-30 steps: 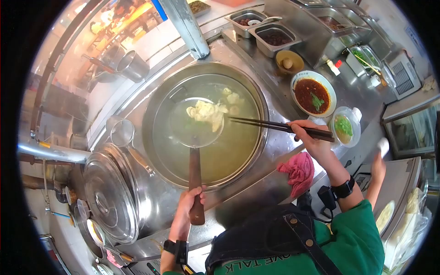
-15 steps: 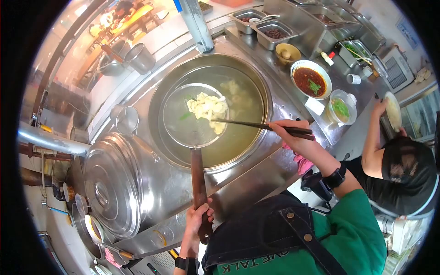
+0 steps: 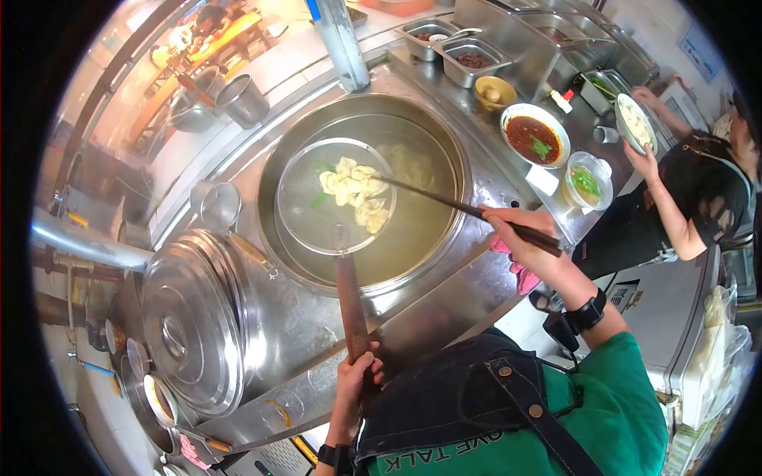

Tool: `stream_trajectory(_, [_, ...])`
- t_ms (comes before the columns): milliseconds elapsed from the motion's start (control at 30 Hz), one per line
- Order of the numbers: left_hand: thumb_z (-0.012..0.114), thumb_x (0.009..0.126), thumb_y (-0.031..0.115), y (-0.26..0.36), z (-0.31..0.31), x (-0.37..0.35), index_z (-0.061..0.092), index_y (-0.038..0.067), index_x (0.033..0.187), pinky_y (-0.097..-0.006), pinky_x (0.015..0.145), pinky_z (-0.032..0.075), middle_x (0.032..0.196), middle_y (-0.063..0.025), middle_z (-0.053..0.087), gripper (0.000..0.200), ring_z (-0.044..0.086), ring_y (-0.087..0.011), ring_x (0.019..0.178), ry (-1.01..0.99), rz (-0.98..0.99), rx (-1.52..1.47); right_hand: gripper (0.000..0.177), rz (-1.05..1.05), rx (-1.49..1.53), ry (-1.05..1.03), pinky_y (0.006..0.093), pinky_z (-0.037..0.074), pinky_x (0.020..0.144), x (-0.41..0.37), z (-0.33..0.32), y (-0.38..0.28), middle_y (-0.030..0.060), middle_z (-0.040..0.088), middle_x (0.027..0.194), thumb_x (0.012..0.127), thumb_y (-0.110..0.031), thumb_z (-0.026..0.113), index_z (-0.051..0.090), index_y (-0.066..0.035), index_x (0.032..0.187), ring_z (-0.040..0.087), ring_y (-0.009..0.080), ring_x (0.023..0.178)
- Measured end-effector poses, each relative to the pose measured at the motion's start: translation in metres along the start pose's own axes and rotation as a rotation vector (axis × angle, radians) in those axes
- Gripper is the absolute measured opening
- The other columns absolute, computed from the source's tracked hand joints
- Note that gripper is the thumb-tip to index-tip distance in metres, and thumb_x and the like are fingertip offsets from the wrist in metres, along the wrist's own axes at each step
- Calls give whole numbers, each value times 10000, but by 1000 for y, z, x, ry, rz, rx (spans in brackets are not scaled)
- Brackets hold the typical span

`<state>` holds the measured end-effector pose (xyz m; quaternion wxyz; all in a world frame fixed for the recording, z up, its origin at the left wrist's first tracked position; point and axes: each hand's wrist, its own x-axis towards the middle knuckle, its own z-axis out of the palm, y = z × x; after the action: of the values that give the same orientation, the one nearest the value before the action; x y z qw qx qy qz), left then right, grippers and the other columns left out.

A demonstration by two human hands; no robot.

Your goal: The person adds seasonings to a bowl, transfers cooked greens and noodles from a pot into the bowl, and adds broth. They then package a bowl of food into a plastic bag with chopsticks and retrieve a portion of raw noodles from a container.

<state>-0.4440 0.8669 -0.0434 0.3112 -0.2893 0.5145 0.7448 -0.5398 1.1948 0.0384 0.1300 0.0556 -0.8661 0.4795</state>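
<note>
Left fingers (image 3: pixel 373 366): closed on strainer (image 3: pixel 302 218) handle, lower centre, apparently for distance from the pot (image 3: pixel 381 104) | Right fingers (image 3: pixel 496 216): narrow, gripping chopsticks (image 3: pixel 444 201) far back, probably for reach | Dumplings (image 3: pixel 347 185): on my strainer's mesh, within the pot's rim, upper centre.

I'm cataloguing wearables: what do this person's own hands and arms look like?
The left hand and right hand wear no gloves. On the right: a green sleeve, a black wrist strap and a black box beside it. On the left: a black wristband, sleeve out of view.
</note>
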Motion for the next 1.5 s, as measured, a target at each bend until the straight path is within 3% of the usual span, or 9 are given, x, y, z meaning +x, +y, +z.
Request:
stream_trajectory(367, [510, 782, 119, -2, -2, 3, 475, 0, 1055, -254, 431, 370, 595, -43, 458, 300, 453, -130, 465, 2, -2, 4, 128, -123, -18, -71, 261, 498, 558, 1, 6, -14, 127, 641, 770, 743, -38, 608, 632, -8, 865, 629, 206, 624])
stream_trajectory(433, [512, 779, 119, -3, -3, 4, 474, -11, 1053, -252, 432, 368, 598, -45, 461, 305, 452, -131, 464, -18, 26, 10, 122, -357, -53, 23, 272, 503, 563, 12, 14, -9, 133, 639, 796, 722, -12, 614, 626, 2, 842, 632, 229, 642])
stream_trajectory(567, [510, 780, 124, -1, -3, 4, 476, -18, 1050, -252, 437, 375, 605, -47, 467, 307, 457, -131, 468, -15, 28, 9, 130, -525, -63, -35, 288, 518, 579, 19, 41, 14, 155, 631, 817, 702, 14, 608, 604, 10, 832, 631, 263, 672])
stream_trajectory(733, [497, 784, 153, 0, -3, 4, 456, 21, 1087, -264, 441, 347, 600, -42, 441, 333, 431, -140, 468, 34, -30, 119, 180, -439, -80, -69, 301, 522, 598, 17, 34, -2, 159, 624, 851, 688, 13, 610, 595, 2, 867, 628, 278, 705])
stream_trajectory(800, [498, 783, 153, 3, -1, 3, 456, 22, 1085, -264, 443, 349, 600, -43, 440, 332, 430, -137, 472, 36, -27, 140, 237, -552, -74, -60, 273, 505, 622, 21, 39, -8, 148, 621, 925, 673, 46, 608, 601, -9, 903, 626, 264, 724])
stream_trajectory(933, [495, 784, 153, -2, -6, 11, 454, 28, 1086, -265, 452, 354, 606, -44, 439, 330, 427, -136, 485, 32, -17, 171, 292, -525, 89, -133, 266, 487, 648, 18, 76, 21, 154, 606, 973, 665, 53, 585, 602, -18, 948, 621, 258, 771])
stream_trajectory(1000, [494, 786, 156, 3, 1, 7, 450, 29, 1089, -267, 456, 356, 606, -43, 436, 332, 427, -137, 491, 34, -24, 161, 330, -230, 257, -311, 268, 473, 665, 14, 87, 26, 154, 593, 1011, 671, 52, 576, 592, -17, 993, 615, 247, 807])
stream_trajectory(1300, [505, 795, 158, -2, -1, 9, 448, 12, 1081, -265, 448, 360, 618, -51, 451, 327, 436, -141, 496, 11, -1, 98, 176, 12, 282, -58, 210, 435, 598, -4, 44, 10, 22, 612, 764, 821, -80, 557, 606, 4, 967, 517, 44, 676])
stream_trajectory(1500, [495, 802, 151, -5, -5, 12, 453, 0, 1066, -261, 450, 357, 613, -55, 447, 307, 433, -145, 495, -32, 38, 83, 158, 45, 190, -16, 208, 427, 573, 9, 47, 27, 51, 605, 719, 819, -80, 560, 607, -3, 948, 506, 56, 640])
